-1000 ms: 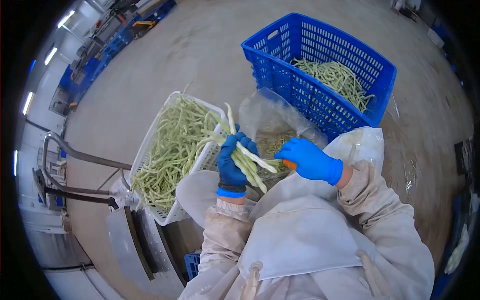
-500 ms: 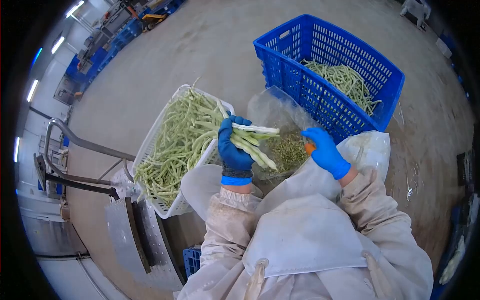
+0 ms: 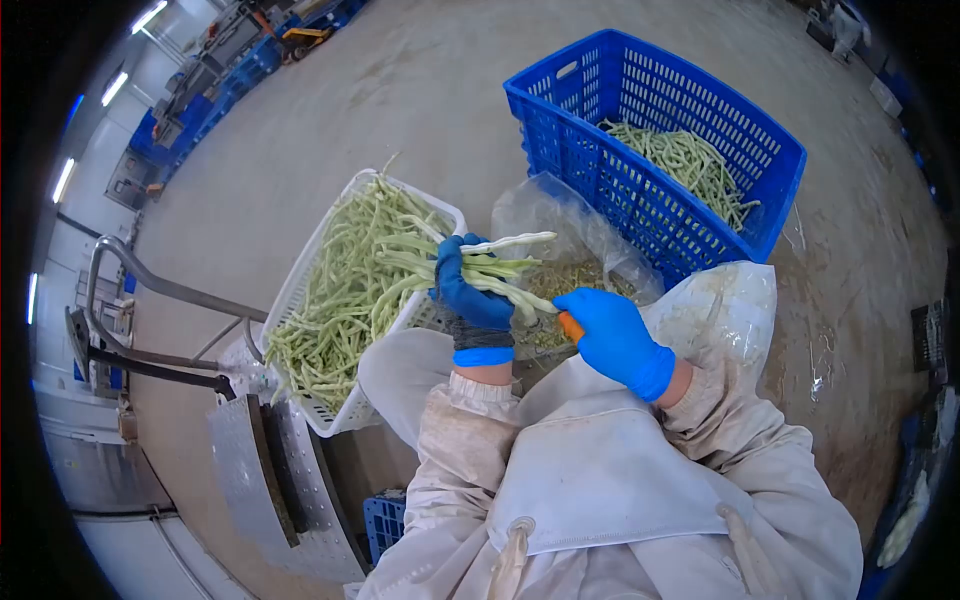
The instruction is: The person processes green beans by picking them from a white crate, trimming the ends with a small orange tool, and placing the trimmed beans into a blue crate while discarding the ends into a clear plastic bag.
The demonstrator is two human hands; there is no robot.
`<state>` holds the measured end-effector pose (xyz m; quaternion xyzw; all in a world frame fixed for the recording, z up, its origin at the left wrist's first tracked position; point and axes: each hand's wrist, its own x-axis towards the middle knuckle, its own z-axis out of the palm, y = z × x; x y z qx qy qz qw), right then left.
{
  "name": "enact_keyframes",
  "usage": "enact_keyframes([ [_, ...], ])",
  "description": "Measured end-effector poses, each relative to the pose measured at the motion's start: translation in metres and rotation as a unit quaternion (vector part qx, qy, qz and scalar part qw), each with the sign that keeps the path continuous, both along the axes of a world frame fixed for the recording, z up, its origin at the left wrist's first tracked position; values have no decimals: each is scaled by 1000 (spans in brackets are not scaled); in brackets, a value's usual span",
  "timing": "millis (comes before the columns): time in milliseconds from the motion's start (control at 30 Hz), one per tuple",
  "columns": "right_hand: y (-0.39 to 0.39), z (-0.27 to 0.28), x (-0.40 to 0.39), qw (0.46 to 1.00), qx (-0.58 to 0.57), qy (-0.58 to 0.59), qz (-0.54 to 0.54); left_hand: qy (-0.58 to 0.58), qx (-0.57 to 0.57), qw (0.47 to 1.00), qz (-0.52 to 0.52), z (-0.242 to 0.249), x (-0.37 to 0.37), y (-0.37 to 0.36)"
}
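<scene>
My left hand (image 3: 472,295), in a blue glove, is closed around a bunch of long pale green beans (image 3: 508,267) whose ends stick out to the right. My right hand (image 3: 622,342), also blue-gloved, grips a small tool with an orange handle (image 3: 571,327); its working end cannot be made out. The tool is close to the end of the lowest bean in the bunch. Beneath both hands, a clear plastic bag (image 3: 548,208) holds small green and yellowish trimmings (image 3: 590,275).
Left of me, a white crate (image 3: 452,212) is heaped with long beans (image 3: 340,285). A blue crate (image 3: 600,165) at the right holds more beans (image 3: 695,168). A metal trolley handle (image 3: 170,285) stands at far left, and a small blue crate (image 3: 384,522) lies below.
My right hand has moved left and down with the orange-handled tool, reaching the tips of the beans. My left hand still holds the bunch, its lowest bean now lying toward the right hand.
</scene>
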<state>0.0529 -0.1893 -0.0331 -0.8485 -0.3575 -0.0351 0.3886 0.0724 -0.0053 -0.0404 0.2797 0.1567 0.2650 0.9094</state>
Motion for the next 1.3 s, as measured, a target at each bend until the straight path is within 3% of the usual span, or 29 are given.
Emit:
enact_keyframes([
  [33,0,-1,0,1000,1,-2,2,3,-5,1000,10,3,0,-3],
  [100,1,0,1,990,-107,-93,13,-9,14,1000,10,2,0,-4],
  [233,-1,6,1,983,-90,-157,40,0,27,999,-37,2,-3,-2],
  [300,-5,13,-1,971,-83,-159,155,16,31,998,-55,3,-7,-5],
  [433,-16,6,8,980,-23,-153,129,-35,-2,987,-154,12,-10,-9],
  [500,-20,8,12,976,-64,-199,60,-13,62,988,-141,22,-17,-19],
  [567,-17,0,4,979,-103,-174,24,-21,88,988,-126,28,-15,-28],
  [667,2,-18,-1,980,-153,-125,-19,33,345,932,-107,8,-8,-42],
  [700,7,-18,-2,981,-160,-102,-26,32,346,931,-109,7,-9,-49],
  [767,5,-12,3,982,-161,-92,-43,21,530,845,-61,9,-9,-56],
  [800,2,-7,4,981,-167,-78,-56,29,433,894,-108,14,-10,-55],
  [833,-4,2,8,981,-168,-79,-55,29,432,895,-107,10,-10,-52],
  [900,-18,18,21,988,105,55,-98,42,359,924,-126,-3,-10,-46],
  [967,-20,22,33,947,278,126,-97,51,338,927,-157,-4,-18,-46],
  [1033,-29,41,51,898,395,161,-109,51,277,930,-234,-8,-22,-46],
  [1167,-61,42,75,855,485,104,-148,34,223,937,-267,-5,-26,-39],
  [1200,-71,25,81,962,236,-31,-137,11,205,942,-267,3,-27,-39],
  [1233,-77,13,84,979,-35,-165,-113,-11,187,945,-268,8,-28,-39],
  [1267,-84,-1,78,974,-177,-74,-124,-10,187,945,-269,8,-30,-38],
  [1300,-84,-9,70,973,-176,-77,-125,-30,183,946,-265,10,-28,-37],
])
